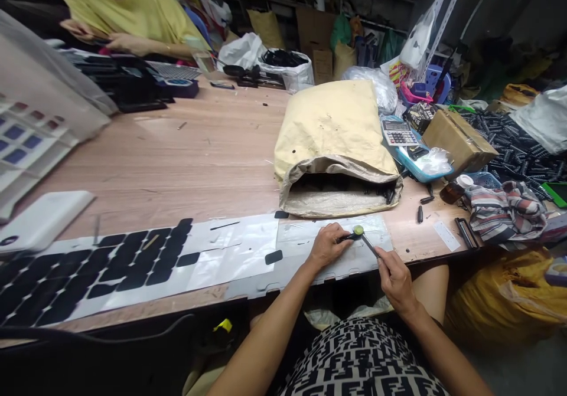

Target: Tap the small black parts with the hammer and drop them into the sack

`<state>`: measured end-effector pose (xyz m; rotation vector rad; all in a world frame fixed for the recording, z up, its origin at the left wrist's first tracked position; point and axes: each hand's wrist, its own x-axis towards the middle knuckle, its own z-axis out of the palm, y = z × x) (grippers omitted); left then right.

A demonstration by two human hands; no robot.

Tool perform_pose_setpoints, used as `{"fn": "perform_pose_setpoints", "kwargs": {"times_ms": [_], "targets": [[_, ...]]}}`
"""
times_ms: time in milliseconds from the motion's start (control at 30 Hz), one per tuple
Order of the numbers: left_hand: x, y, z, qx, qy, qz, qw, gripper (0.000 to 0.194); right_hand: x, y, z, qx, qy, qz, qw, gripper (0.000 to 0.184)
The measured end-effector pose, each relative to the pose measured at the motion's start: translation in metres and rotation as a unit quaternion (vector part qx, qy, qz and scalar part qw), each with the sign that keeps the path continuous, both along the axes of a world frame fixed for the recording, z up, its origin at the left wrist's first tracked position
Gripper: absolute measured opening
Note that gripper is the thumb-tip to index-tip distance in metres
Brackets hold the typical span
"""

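My left hand [328, 245] is closed on a small black piece [349, 237], which juts out past its fingertips over the white sheet at the table's front edge. In my right hand [396, 278] is a slim dark rod-shaped tool [370, 245], its far end pointing at the black piece. Where the two meet sits a small round yellow-green thing [358, 229]; whether it belongs to the tool or the piece I cannot tell. Just beyond my hands lies a large cream sack [332, 118], its mouth open towards me and dark pieces inside.
Several flat black pads [128, 260] lie in rows on white sheeting to the left. A calculator [398, 132], a blue tray [423, 166] and a cardboard box [460, 139] stand right of the sack. Across the table sits another person [146, 12] in yellow.
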<state>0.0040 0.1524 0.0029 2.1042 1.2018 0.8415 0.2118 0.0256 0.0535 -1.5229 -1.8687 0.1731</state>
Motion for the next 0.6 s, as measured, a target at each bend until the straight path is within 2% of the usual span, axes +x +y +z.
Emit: {"fn": "perform_pose_setpoints", "kwargs": {"times_ms": [167, 600], "targets": [[0.001, -0.001, 0.002, -0.001, 0.007, -0.003, 1.000, 0.014, 0.000, -0.003, -0.007, -0.004, -0.035, 0.011, 0.999, 0.039], [0.001, 0.000, 0.002, -0.009, 0.003, 0.008, 1.000, 0.013, 0.014, 0.001, -0.004, -0.014, 0.011, -0.030, 0.999, 0.036]]}}
